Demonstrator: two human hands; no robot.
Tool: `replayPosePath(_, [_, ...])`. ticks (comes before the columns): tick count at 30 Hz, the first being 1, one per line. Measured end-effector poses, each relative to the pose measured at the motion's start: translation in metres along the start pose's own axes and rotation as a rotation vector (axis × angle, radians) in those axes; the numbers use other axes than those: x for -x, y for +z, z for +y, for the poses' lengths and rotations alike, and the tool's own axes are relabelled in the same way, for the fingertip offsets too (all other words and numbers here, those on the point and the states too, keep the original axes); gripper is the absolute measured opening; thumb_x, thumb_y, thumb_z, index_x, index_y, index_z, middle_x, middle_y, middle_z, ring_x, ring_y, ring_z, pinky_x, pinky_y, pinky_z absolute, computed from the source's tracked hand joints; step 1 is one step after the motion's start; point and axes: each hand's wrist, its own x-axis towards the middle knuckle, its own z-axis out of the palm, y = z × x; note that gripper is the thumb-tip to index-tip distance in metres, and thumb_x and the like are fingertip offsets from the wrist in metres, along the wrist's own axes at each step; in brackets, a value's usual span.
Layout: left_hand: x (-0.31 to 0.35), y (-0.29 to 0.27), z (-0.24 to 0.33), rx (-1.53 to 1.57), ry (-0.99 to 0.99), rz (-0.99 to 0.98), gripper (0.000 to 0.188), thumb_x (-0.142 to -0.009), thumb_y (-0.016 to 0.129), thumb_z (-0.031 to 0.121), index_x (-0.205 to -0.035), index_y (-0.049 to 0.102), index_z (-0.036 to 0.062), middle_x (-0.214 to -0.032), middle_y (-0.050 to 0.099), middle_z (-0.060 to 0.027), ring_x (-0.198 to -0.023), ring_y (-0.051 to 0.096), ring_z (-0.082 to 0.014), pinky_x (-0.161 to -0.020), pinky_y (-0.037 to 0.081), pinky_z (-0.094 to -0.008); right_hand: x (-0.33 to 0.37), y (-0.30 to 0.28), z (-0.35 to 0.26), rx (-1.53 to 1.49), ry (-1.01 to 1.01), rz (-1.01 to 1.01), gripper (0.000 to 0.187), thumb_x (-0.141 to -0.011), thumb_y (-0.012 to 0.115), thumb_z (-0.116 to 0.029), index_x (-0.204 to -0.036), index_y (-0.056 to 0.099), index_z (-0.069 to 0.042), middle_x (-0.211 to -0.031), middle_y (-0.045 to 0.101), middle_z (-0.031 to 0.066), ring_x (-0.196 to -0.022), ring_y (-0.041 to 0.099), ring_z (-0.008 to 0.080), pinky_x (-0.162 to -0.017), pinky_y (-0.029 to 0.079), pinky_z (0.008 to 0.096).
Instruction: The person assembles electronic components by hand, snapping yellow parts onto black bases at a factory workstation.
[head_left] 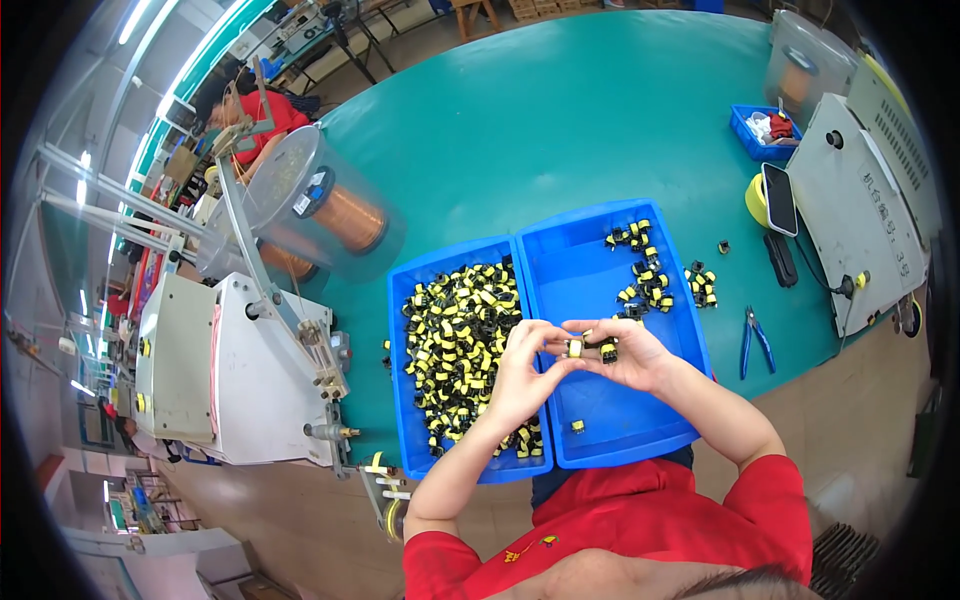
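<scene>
Small wound coils with black bobbins and yellow tape are at my hands. My right hand (636,360) is cupped, palm up, over the right blue bin (572,285), with a few coils (608,352) in its fingers. My left hand (522,368) meets it at the fingertips, closed on a coil (574,348) between the two hands; its exact grip is partly hidden. A heap of the same coils (455,345) fills the left blue bin (398,400). In the right bin, several coils (650,280) lie along the far right side and a single coil (578,426) near the front.
Outside the right bin lie several loose coils (702,285), blue-handled pliers (756,342) and a phone (780,200). A grey machine (862,210) stands right, a winding machine (265,370) left. Copper wire spools (345,215) sit behind it. Another person (270,120) works at far left.
</scene>
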Motion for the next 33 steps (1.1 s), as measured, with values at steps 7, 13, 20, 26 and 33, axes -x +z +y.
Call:
replayPosePath(7, [-0.005,-0.023,0.011,0.996,-0.502,-0.178,0.045,-0.081,0.063,0.008,-0.124,0.048,0.0051,-0.1,0.054,-0.0019,-0.079,0.046,-0.0052,-0.068,0.038,-0.0189,0.006,0.005,-0.002,0.272,-0.011,0.075,0.038,-0.088,0.049,-0.023,-0.117,0.046,0.001,-0.116,0.057,0.0163,-0.106,0.057,0.0278,-0.074,0.054,0.0352])
replayPosePath(13, [-0.005,-0.027,-0.003,1.205,-0.503,-0.236,0.045,-0.082,0.049,0.0,-0.126,0.044,0.0018,-0.097,0.054,-0.0059,-0.068,0.042,-0.0066,-0.058,0.034,-0.0184,0.003,0.006,-0.003,0.377,0.046,0.129,0.042,-0.089,0.05,-0.04,-0.114,0.054,-0.006,-0.077,0.052,-0.0024,-0.065,0.047,0.0063,-0.044,0.03,0.0195])
replayPosePath(20, [-0.007,-0.029,0.001,0.954,-0.525,-0.132,0.039,-0.075,0.044,-0.001,-0.114,0.052,0.0012,-0.091,0.055,-0.0053,-0.07,0.045,-0.0086,-0.062,0.035,-0.0201,0.005,0.012,0.0,0.466,-0.023,0.088,0.041,-0.088,0.057,-0.033,-0.121,0.052,-0.009,-0.079,0.047,-0.0048,-0.064,0.042,0.004,-0.045,0.028,0.0172])
replayPosePath(26, [-0.006,-0.052,-0.001,-0.371,-0.073,0.237,0.019,-0.07,0.045,0.005,-0.074,0.063,0.0008,-0.081,0.058,-0.0099,-0.08,0.054,-0.0212,-0.073,0.042,-0.0311,0.007,0.012,0.003,0.533,-0.086,0.034,0.033,-0.082,0.067,-0.017,-0.112,0.056,-0.011,-0.089,0.054,-0.0033,-0.069,0.047,0.0038,-0.051,0.035,0.0184])
replayPosePath(33, [-0.006,-0.034,0.004,-0.492,-0.191,0.389,0.012,-0.078,0.065,0.014,-0.075,0.065,0.0024,-0.085,0.057,-0.0091,-0.08,0.054,-0.0238,-0.069,0.044,-0.0335,0.005,0.012,0.011,0.731,-0.286,0.023,0.028,-0.08,0.067,-0.01,-0.107,0.058,-0.011,-0.094,0.056,-0.0029,-0.071,0.049,0.0024,-0.052,0.036,0.0179])
